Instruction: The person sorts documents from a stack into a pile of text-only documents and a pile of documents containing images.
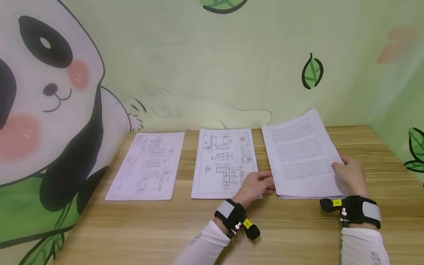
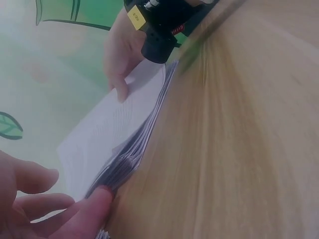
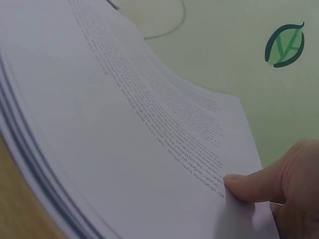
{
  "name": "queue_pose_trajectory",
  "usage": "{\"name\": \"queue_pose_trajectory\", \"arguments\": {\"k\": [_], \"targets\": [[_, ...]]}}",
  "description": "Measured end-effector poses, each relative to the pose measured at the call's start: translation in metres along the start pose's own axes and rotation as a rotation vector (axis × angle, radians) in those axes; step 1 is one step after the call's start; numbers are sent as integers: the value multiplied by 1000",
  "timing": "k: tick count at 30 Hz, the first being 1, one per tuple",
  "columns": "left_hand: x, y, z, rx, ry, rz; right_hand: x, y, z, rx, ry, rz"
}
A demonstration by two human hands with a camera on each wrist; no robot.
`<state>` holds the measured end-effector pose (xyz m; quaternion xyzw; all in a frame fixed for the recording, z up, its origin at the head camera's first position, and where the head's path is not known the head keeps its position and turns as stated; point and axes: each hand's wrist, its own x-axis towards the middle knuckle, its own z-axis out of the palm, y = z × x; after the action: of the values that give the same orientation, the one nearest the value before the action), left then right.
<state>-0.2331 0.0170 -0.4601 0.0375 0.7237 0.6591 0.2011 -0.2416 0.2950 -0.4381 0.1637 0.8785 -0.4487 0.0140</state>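
A stack of text-printed paper (image 1: 298, 154) lies at the right of the table, its right side lifted and bowed. My right hand (image 1: 352, 176) grips that right edge, thumb on top of the page, as the right wrist view shows at the thumb (image 3: 254, 186). Beside the stack's left edge is my left hand (image 1: 255, 187), fingertips right at the sheets' lower left side and palm over the corner of the middle stack of drawings (image 1: 212, 187). In the left wrist view the left fingers (image 2: 94, 209) are relaxed against the layered page edges (image 2: 129, 159).
Another stack of technical drawings (image 1: 145, 165) lies at the left of the wooden table (image 1: 132, 228). Behind the table stands a wall covering (image 1: 185, 73) with a panda and leaves, close to the papers' far edges. Both wrists wear black camera straps.
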Motion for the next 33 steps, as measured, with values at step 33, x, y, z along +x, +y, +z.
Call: {"name": "queue_pose_trajectory", "arguments": {"k": [33], "targets": [[-13,15,-14,337,21,119,-4,-39,33,-325,73,-151]]}}
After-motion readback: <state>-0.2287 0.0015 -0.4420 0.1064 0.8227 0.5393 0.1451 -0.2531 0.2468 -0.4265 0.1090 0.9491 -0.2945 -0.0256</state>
